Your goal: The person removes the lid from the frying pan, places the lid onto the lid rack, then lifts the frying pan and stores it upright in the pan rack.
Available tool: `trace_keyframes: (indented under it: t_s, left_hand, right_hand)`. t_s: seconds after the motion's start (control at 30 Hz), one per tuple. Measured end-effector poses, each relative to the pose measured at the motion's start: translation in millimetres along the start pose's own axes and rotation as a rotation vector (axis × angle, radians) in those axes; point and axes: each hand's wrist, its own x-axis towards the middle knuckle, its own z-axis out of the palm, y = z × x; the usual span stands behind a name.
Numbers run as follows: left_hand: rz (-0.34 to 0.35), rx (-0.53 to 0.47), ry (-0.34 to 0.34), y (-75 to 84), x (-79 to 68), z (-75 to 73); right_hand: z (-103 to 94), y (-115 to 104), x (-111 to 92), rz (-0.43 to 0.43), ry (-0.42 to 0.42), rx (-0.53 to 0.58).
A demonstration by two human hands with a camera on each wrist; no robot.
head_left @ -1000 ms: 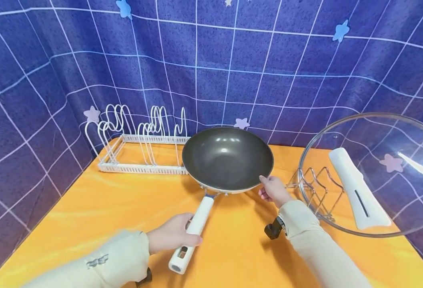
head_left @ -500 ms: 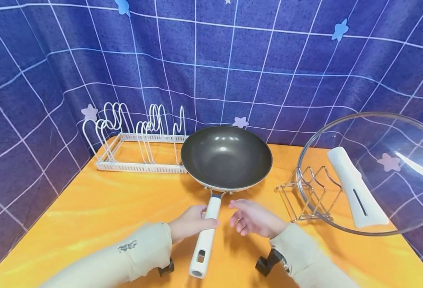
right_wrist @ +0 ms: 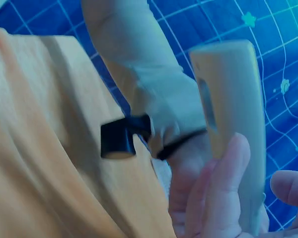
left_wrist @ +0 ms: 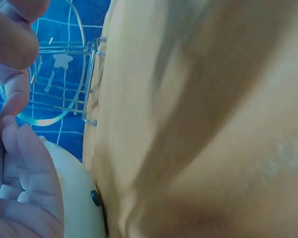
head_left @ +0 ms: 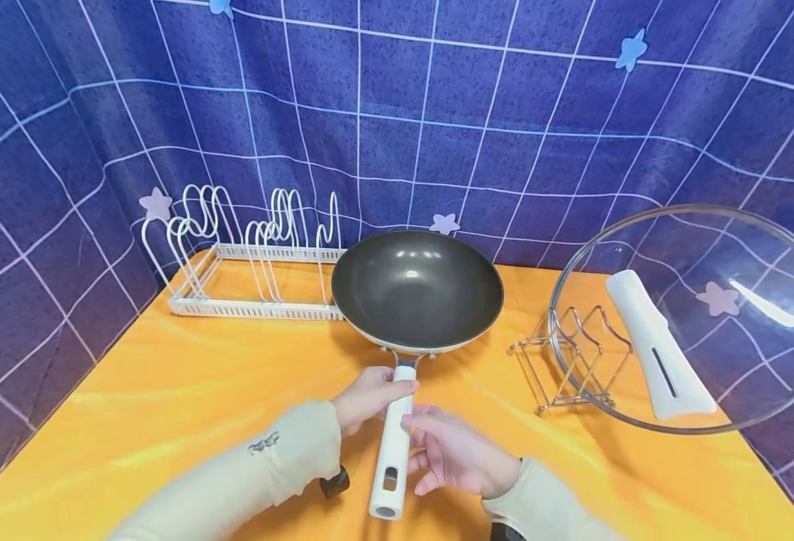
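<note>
Nearest, the handle points toward the near side of the table, raised off its surface. The left hand pinches it close to the pan, thumb across the top, fingers beneath; the right hand touches its right side lower down, fingers loose rather than wrapped. Farther off, the pan turns its dark inside to the viewer near the middle of the table's far edge; whether its base bears on the table cannot be told. To its right, the lid leans in the stand at the table's right edge; to its left, the rack lies toward the far left corner. The curtain hangs behind. A sound hold probably calls for a firm left thumb near the pan, to bear its weight, and right fingers closing well back, so that it stays level and clear of the rack. Compared with half a second earlier, the left hand sits farther up the handle, the right hand has gone from apart to touching, and the handle's end has swung slightly rightward.
</note>
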Motion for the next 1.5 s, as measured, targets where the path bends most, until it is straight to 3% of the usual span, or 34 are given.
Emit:
trace_keyframes:
  t_s: [0.27,0.47,0.73,0.9,1.07,1.23,1.5]
  left_hand:
    - [0.017,-0.046,-0.008,-1.1,8.6,14.5]
    - [0.037,-0.084,-0.008,-5.3,12.8,23.1]
    - [-0.026,-0.233,0.011,-4.0,11.8,38.9]
    - [-0.064,-0.396,-0.023,-6.3,19.2,43.8]
    - [-0.095,-0.498,-0.049,-9.8,23.0,46.4]
    - [-0.112,-0.564,-0.045,-10.2,23.7,48.9]
    - [-0.105,-0.572,-0.068,-15.8,24.5,52.1]
  right_hand:
    - [5.0,13,-6,-0.030,0.083,0.082]
    - [8.6,23,-14,-0.042,0.052,0.129]
    - [14.4,28,-28,-0.027,0.072,0.106]
    - [12.8,26,-26,-0.049,0.071,0.093]
    - [13.4,27,-23,-0.059,0.070,0.097]
    - [12.3,28,-19,-0.080,0.085,0.098]
    - [11.9,30,-15,-0.088,0.162,0.084]
